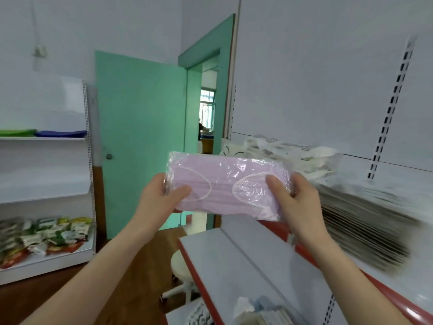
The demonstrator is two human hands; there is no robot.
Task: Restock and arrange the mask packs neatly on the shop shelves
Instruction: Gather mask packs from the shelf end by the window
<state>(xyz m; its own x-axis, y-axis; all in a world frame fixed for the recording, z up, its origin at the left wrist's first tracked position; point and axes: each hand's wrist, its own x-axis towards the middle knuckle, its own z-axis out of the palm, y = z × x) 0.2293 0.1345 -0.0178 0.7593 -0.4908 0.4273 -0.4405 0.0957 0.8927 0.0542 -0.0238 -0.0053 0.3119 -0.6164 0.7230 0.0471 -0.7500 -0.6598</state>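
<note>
I hold a lilac mask pack (pixel 225 184), sealed in clear plastic wrap, flat and level in the air in front of me. It is above the near corner of a white shelf (pixel 246 261) with a red edge. My left hand (pixel 161 195) grips its left end, thumb on top. My right hand (pixel 297 205) grips the right end the same way. To my right, an upper shelf (pixel 407 287) carries a slanting, blurred stack of packs (pixel 365 226), with white mask packs (pixel 293 153) behind it. A green door (pixel 140 137) stands open ahead.
</note>
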